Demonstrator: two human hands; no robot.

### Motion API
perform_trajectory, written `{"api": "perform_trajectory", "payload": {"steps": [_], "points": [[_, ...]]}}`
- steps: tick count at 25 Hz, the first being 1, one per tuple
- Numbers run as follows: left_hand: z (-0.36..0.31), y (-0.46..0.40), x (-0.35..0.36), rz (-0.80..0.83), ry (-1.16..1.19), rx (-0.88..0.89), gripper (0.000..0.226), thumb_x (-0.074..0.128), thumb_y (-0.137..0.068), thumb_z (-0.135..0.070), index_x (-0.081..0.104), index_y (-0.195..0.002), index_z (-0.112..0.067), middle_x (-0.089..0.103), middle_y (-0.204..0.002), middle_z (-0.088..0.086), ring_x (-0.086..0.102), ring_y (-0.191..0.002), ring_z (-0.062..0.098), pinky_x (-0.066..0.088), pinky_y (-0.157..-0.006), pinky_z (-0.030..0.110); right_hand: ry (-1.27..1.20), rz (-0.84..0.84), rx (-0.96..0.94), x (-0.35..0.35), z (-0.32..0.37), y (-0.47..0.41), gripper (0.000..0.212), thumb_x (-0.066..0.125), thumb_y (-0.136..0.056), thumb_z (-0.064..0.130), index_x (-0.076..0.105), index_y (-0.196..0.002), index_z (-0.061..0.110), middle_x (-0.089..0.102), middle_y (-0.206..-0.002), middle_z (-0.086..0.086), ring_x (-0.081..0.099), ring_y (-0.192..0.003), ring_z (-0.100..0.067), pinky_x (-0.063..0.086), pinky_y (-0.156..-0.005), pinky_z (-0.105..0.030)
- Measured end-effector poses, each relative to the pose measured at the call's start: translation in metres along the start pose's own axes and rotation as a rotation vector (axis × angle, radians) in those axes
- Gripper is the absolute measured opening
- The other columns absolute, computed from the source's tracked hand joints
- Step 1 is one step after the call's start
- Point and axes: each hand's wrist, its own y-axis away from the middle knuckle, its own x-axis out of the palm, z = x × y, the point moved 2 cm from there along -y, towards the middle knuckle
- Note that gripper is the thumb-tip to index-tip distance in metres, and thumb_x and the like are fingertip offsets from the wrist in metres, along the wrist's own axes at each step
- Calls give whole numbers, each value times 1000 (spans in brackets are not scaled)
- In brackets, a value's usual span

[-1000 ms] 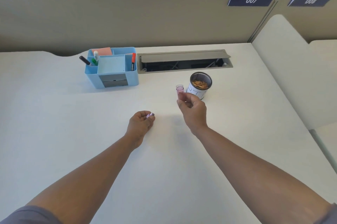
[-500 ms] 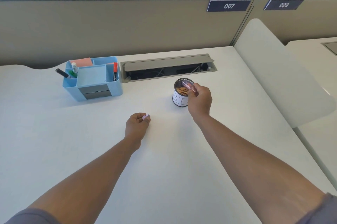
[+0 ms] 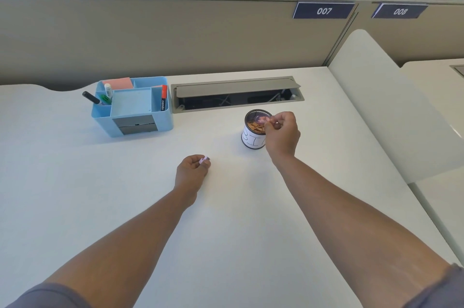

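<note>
A small round bin (image 3: 253, 137) with a white label stands on the white desk (image 3: 125, 194); brownish shavings lie inside it. My right hand (image 3: 282, 135) pinches a small pink clear container (image 3: 262, 120), tipped on its side over the bin's open top. My left hand (image 3: 192, 172) rests on the desk to the left, fingers curled round a small lilac piece (image 3: 204, 159) that sticks out between fingertips. What that piece is I cannot tell.
A light blue desk organiser (image 3: 133, 107) with markers, a glue stick and pink notes stands at the back left. A grey cable tray (image 3: 236, 93) with its lid raised lies behind the bin. A beige partition closes the back; a white divider (image 3: 391, 107) bounds the right.
My right hand has carried the pink container from in front of the bin to over its opening and tipped it. My left hand has stayed put with the lilac piece.
</note>
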Motion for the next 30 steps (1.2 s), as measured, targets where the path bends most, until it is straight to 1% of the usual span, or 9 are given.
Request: {"api": "perform_trajectory", "payload": {"steps": [3, 5, 8, 13, 18, 21, 24, 27, 30], "points": [[1, 0, 0, 17, 15, -6, 25, 76, -89, -26, 68, -111, -16, 76, -118, 4, 70, -109, 19, 51, -108, 43, -1, 23, -61, 1, 2, -3, 18, 65, -88, 2, 59, -86, 19, 68, -67, 24, 66, -70, 8, 44, -66, -4], [1, 0, 0, 21, 25, -10, 26, 76, -89, -25, 68, -112, -15, 76, -118, 5, 69, -103, 18, 51, -108, 43, 0, 34, -93, 2, 6, -3, 17, 61, -90, 3, 62, -93, 20, 70, -71, 27, 67, -74, 7, 45, -72, -3], [0, 0, -1, 35, 44, -15, 25, 75, -90, -22, 67, -112, -13, 75, -121, 10, 68, -99, 19, 51, -108, 42, -11, 37, -92, 2, 10, -4, 24, 60, -96, 10, 60, -117, 21, 71, -96, 12, 66, -91, -9, 52, -87, -23], [0, -1, -2, 49, 53, -18, 24, 74, -91, -20, 67, -112, -11, 75, -121, 13, 66, -94, 19, 52, -108, 41, 53, 123, -197, 4, 14, -9, 17, 59, -91, 7, 62, -98, 23, 73, -80, 11, 73, -85, -18, 58, -87, -40], [0, -2, -2, 58, 64, -17, 27, 73, -92, -19, 67, -115, -7, 74, -121, 15, 66, -95, 18, 52, -107, 39, 97, 153, -245, 5, 15, -12, 19, 57, -91, 7, 64, -104, 20, 76, -88, 3, 72, -90, -23, 57, -89, -43], [1, -2, -2, 63, 75, -19, 26, 73, -92, -20, 67, -114, -9, 75, -120, 12, 67, -96, 17, 52, -106, 38, 107, 129, -258, 5, 18, -12, 28, 57, -94, 9, 61, -120, 20, 75, -103, -2, 69, -97, -25, 55, -93, -41], [2, -3, -2, 64, 78, -18, 24, 73, -92, -20, 67, -113, -9, 75, -118, 12, 68, -96, 17, 53, -106, 38, 136, 157, -301, 6, 17, -13, 16, 56, -94, 10, 64, -106, 18, 75, -89, 0, 69, -90, -25, 56, -88, -44], [2, -3, -2, 62, 85, -17, 21, 73, -92, -20, 68, -110, -11, 76, -117, 11, 68, -94, 17, 54, -104, 37, 84, 136, -284, 5, 20, -10, 34, 56, -97, 11, 55, -130, 18, 72, -103, 3, 68, -100, -24, 54, -94, -38], [3, -5, -2, 61, 88, -19, 20, 73, -91, -20, 68, -109, -12, 76, -115, 11, 68, -96, 18, 53, -105, 38, 161, 158, -327, 6, 18, -11, 22, 57, -95, 10, 63, -116, 16, 70, -90, 6, 68, -91, -23, 56, -89, -40]]}}
